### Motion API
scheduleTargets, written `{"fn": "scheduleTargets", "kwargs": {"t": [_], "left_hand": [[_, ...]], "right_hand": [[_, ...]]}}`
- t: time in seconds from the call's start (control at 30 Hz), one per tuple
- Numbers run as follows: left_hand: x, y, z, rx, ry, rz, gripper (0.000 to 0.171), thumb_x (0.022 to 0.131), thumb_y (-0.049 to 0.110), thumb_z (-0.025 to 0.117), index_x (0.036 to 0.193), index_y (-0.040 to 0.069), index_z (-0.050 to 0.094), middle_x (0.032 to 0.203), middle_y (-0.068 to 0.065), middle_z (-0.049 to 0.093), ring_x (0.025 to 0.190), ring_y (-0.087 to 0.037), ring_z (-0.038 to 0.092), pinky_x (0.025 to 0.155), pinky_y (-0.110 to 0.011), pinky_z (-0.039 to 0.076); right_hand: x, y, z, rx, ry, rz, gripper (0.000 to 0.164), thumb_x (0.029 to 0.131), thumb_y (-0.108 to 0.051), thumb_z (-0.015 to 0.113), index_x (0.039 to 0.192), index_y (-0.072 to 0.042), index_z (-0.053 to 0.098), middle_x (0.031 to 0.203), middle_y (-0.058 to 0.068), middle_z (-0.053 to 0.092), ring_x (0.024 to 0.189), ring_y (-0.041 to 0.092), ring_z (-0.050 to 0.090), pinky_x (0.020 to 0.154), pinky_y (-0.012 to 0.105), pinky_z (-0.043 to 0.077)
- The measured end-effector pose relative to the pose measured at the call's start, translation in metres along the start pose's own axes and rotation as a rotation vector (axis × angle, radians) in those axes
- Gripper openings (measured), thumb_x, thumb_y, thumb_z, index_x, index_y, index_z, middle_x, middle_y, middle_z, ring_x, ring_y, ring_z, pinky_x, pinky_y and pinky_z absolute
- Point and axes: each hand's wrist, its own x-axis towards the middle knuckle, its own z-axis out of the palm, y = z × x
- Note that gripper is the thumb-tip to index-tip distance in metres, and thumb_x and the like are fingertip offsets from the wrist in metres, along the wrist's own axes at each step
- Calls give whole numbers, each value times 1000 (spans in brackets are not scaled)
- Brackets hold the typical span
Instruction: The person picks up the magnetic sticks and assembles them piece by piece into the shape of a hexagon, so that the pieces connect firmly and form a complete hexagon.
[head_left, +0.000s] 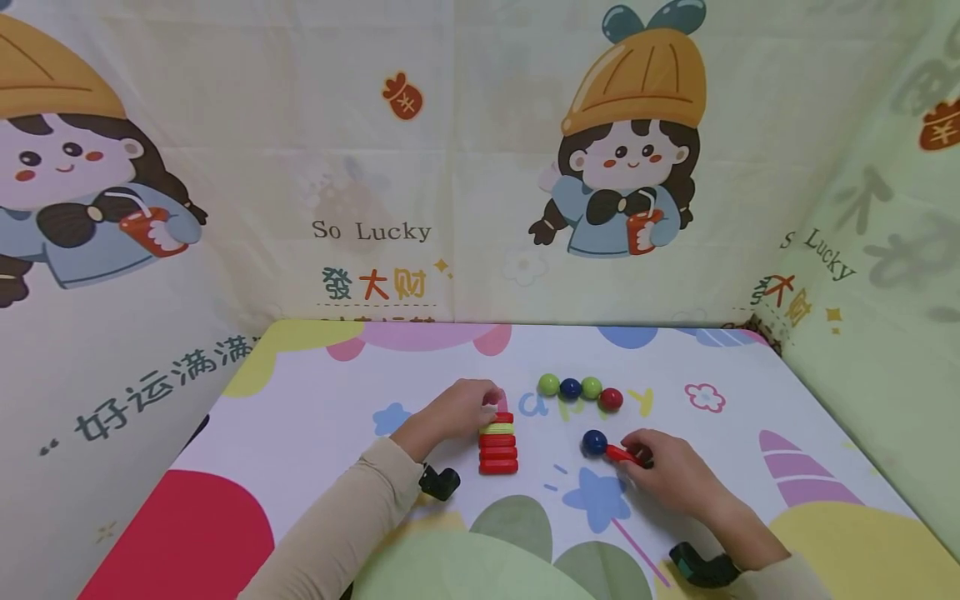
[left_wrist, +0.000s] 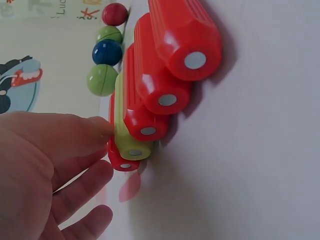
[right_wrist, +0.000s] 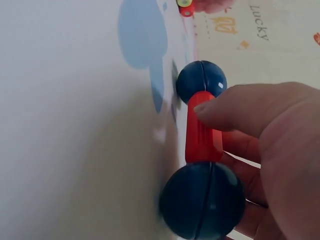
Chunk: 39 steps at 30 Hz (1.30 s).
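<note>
My left hand (head_left: 456,410) is at the far end of a row of magnetic rods, with thumb and fingertips at the end red rod (head_left: 506,417). A yellow-green rod (head_left: 497,429) lies beside it, followed by several red rods (left_wrist: 187,40) with silver end discs. The left index fingertip is mostly hidden. My right hand (head_left: 670,471) pinches another red magnetic rod (right_wrist: 202,132) between thumb and fingers. One dark blue ball (head_left: 595,442) sits at its far end, and a second dark blue ball (right_wrist: 202,200) at the near end, close to the palm.
Behind the hands, green balls (head_left: 549,384), a dark blue ball (head_left: 571,388) and a red ball (head_left: 611,400) form a short line. All lie on a white table (head_left: 315,450) with printed shapes. A cartoon-printed curtain (head_left: 487,183) stands along the back and sides.
</note>
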Motion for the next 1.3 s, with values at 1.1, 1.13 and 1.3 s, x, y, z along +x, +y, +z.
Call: {"fn": "scheduleTargets", "kwargs": {"t": [1.1,1.13,1.3], "left_hand": [[15,36,14,43,-32,58,28,93,20,72,119,12,66,101,2,64,87,-12,56,72,-21,49],[15,39,16,54,-37,69,28,93,21,73,119,12,66,100,3,64,86,-12,56,71,-20,49],[18,53,29,62,-62,96,25,93,19,72,118,14,68,96,5,63,86,-11,55,75,-21,48]], "right_hand": [[2,-6,0,10,17,-26,26,84,-11,80,108,-5,70,90,-1,64,80,15,56,74,36,54],[2,-6,0,11,17,-26,26,84,-11,79,108,-5,70,90,-2,64,80,16,56,74,36,54],[2,-6,0,17,15,-20,26,85,-11,79,108,-5,70,90,-1,64,80,16,56,74,36,54]]}}
